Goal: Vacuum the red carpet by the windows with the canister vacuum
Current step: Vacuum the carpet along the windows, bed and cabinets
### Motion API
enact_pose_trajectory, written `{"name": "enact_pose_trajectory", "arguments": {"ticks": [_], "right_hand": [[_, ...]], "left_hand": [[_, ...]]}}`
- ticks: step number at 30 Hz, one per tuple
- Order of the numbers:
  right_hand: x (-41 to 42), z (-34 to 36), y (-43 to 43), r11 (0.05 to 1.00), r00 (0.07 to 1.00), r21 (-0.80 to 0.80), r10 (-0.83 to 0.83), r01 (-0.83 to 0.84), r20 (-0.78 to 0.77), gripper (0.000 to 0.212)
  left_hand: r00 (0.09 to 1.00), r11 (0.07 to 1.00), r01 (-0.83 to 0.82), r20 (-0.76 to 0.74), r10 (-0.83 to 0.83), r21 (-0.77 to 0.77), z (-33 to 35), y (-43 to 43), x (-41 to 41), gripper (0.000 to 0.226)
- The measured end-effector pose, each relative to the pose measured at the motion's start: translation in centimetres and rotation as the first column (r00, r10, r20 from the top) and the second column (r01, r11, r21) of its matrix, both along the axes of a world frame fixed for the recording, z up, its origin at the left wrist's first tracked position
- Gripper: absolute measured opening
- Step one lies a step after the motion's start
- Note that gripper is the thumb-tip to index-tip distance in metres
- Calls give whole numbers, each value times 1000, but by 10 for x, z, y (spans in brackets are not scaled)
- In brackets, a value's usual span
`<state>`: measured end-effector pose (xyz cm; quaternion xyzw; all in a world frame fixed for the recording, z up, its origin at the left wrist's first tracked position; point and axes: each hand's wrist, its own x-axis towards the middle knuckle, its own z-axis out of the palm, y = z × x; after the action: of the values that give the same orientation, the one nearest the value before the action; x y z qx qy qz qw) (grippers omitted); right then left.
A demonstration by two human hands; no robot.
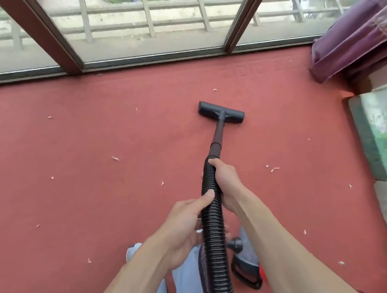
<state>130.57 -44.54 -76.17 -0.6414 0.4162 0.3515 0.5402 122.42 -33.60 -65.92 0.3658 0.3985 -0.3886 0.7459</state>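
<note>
Canister vacuum's ribbed black hose (pixel 214 223) runs up the lower middle of the frame. The right hand (pixel 226 177) has its fingers curled round the hose's upper end, just below the wand (pixel 217 137). The left hand (pixel 186 222) wraps fingers and thumb round it lower down. At centre the floor head (pixel 221 113) lies flat on the red carpet (pixel 79 147), near the windows (pixel 134 19) across the top. Pale scraps (pixel 115 158) dot the carpet. A purple curtain (pixel 359 35) hangs at upper right.
</note>
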Motion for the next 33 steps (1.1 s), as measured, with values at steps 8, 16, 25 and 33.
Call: {"name": "enact_pose_trajectory", "arguments": {"ticks": [8, 16, 25, 33], "right_hand": [[93, -7, -17, 996, 997, 78, 33, -38, 70, 21], [98, 3, -22, 982, 986, 122, -152, 143, 70, 15], [34, 97, -23, 537, 690, 533, -712, 654, -130, 28], [21, 104, -21, 408, 498, 396, -853, 823, -157, 30]], "left_hand": [[995, 994, -96, 27, 95, 42, -13, -27, 80, 56], [998, 995, 28, 58, -33, 91, -29, -15, 94, 53], [837, 862, 506, 227, -497, 23, 3, 46, 106, 42], [783, 808, 589, 223, -580, 35, 8, 44, 117, 53]]}}
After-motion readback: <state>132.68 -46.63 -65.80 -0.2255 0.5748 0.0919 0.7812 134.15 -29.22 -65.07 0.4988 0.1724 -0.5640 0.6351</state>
